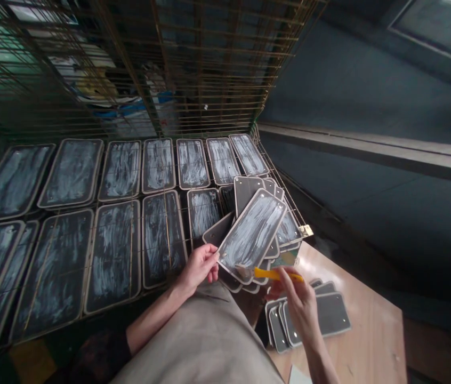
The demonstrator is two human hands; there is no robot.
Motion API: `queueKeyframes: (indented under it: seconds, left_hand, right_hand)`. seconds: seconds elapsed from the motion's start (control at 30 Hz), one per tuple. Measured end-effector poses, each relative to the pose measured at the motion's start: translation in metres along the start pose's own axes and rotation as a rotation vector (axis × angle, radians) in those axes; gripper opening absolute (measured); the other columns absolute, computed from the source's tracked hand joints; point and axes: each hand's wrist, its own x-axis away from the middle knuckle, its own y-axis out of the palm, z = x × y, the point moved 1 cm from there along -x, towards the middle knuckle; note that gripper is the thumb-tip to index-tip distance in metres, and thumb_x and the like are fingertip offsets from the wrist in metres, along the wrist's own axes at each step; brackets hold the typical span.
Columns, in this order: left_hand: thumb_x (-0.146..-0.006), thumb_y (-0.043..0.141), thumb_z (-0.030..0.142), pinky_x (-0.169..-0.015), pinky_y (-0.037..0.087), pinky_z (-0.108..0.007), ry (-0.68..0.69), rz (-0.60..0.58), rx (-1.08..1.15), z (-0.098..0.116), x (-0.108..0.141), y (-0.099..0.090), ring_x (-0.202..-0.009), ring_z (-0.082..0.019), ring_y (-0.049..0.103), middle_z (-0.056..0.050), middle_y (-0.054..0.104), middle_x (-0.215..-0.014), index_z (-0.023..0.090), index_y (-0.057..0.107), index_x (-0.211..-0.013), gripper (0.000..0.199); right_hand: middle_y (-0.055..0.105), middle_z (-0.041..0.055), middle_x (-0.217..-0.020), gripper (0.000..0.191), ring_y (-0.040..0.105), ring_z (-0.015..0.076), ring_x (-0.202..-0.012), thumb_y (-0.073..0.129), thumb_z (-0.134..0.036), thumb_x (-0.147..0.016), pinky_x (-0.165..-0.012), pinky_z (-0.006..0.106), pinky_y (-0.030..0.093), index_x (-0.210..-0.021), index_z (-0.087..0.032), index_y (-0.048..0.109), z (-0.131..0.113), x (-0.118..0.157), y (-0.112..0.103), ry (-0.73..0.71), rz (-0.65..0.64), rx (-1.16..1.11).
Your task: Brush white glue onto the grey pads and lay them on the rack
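On the left, racked plates [119, 256] are lying in two rows, their dark faces wearing streaky whitish smears inside pale, rounded rims. A rack [197, 114] of thin, rust-toned wire is rising behind them.

The left hand [201, 265] is pinching the near left corner of the top plate [254, 226], its thumb pressing close over the rim and its other fingers curling beneath. This plate is slanting over a fanned pile [248, 189] of similar plates at the rack's right end; long brush strokes are streaking its flat face, and small shiny studs are dotting its corners.

Bristles of the brush [275, 274] are touching its near end. The right hand [299, 298] is gripping the smooth yellow handle, thumb and fingers closing around it.

Farther right, a stack [331, 312] of uncoated dark plates is resting on the wood-grained table [373, 320].
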Motion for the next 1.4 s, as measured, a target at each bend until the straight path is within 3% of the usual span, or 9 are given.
queueKeyframes:
  seconds: [0.17,0.33,0.4,0.63,0.73,0.97,1.13,1.27,1.4]
  left_hand:
    - [-0.079,0.06,0.045,-0.031,0.033,-0.015,0.002,-0.008,-0.043,0.002,-0.002,-0.002,-0.035,-0.009,0.05,0.005,0.052,-0.05,0.015,0.05,-0.087,0.033]
    - [-0.08,0.059,0.045,-0.031,0.033,-0.015,-0.001,0.008,-0.07,0.004,-0.002,-0.003,-0.035,-0.008,0.05,0.006,0.052,-0.05,0.015,0.05,-0.086,0.032]
    - [-0.08,0.058,0.044,-0.031,0.032,-0.014,0.004,0.003,-0.094,0.004,-0.002,-0.003,-0.035,-0.008,0.049,0.006,0.051,-0.05,0.015,0.05,-0.086,0.031]
    - [-0.082,0.057,0.044,-0.03,0.029,-0.013,0.006,-0.015,-0.161,0.007,-0.005,-0.001,-0.033,-0.007,0.046,0.006,0.05,-0.049,0.015,0.05,-0.086,0.03]
    - [-0.083,0.056,0.044,-0.031,0.03,-0.014,0.01,-0.001,-0.151,0.004,-0.005,0.0,-0.034,-0.007,0.047,0.006,0.051,-0.05,0.014,0.05,-0.086,0.031]
    - [-0.084,0.055,0.046,-0.033,0.034,-0.014,0.001,0.016,-0.101,-0.005,-0.003,0.001,-0.038,-0.008,0.051,0.005,0.052,-0.052,0.015,0.05,-0.089,0.031]
    - [-0.084,0.055,0.045,-0.032,0.031,-0.013,-0.001,0.007,-0.123,-0.001,-0.003,0.002,-0.036,-0.008,0.05,0.006,0.051,-0.05,0.016,0.048,-0.088,0.03]
    - [-0.083,0.056,0.046,-0.031,0.029,-0.013,-0.018,0.027,-0.117,0.002,-0.001,0.007,-0.035,-0.008,0.049,0.006,0.051,-0.049,0.017,0.046,-0.085,0.03]
    - [-0.084,0.056,0.045,-0.032,0.028,-0.013,-0.015,0.092,-0.049,0.0,0.001,0.015,-0.036,-0.008,0.049,0.007,0.05,-0.048,0.018,0.045,-0.083,0.029]
  right_hand:
    - [0.066,0.0008,-0.067,0.024,0.063,0.0176,-0.055,0.057,-0.042,-0.09,-0.054,0.028,0.055,-0.1,-0.02,0.059,-0.014,-0.009,-0.014,-0.166,0.237,0.091]
    - [0.065,-0.0006,-0.067,0.022,0.064,0.0172,-0.054,0.057,-0.041,-0.09,-0.05,0.027,0.054,-0.099,-0.021,0.059,-0.018,-0.002,-0.008,-0.07,-0.041,0.089]
    - [0.064,-0.0011,-0.065,0.024,0.063,0.0168,-0.051,0.057,-0.042,-0.089,-0.047,0.026,0.053,-0.098,-0.021,0.058,-0.014,-0.01,-0.009,-0.053,-0.057,0.074]
    - [0.064,-0.0006,-0.063,0.031,0.064,0.0169,-0.052,0.057,-0.047,-0.087,-0.053,0.028,0.054,-0.097,-0.018,0.057,-0.007,-0.1,-0.026,-0.296,0.265,-0.003]
    - [0.064,-0.0008,-0.064,0.032,0.065,0.0162,-0.054,0.053,-0.048,-0.089,-0.057,0.029,0.054,-0.097,-0.017,0.057,-0.011,-0.119,-0.022,-0.396,0.366,0.032]
    - [0.064,-0.0015,-0.064,0.024,0.064,0.0157,-0.052,0.056,-0.043,-0.089,-0.047,0.024,0.052,-0.096,-0.02,0.059,-0.011,-0.095,-0.014,-0.263,0.094,0.006]
    - [0.064,-0.0012,-0.067,0.022,0.065,0.0157,-0.058,0.053,-0.041,-0.091,-0.057,0.027,0.055,-0.097,-0.02,0.058,-0.018,-0.139,-0.021,-0.453,0.183,0.006]
    - [0.065,-0.0001,-0.072,0.022,0.066,0.0165,-0.063,0.051,-0.039,-0.093,-0.062,0.03,0.056,-0.102,-0.02,0.058,-0.018,-0.174,-0.016,-0.543,0.086,0.044]
    - [0.065,0.0006,-0.074,0.023,0.067,0.0167,-0.065,0.05,-0.038,-0.093,-0.061,0.03,0.056,-0.103,-0.02,0.059,-0.01,-0.188,-0.017,-0.553,0.085,0.098]
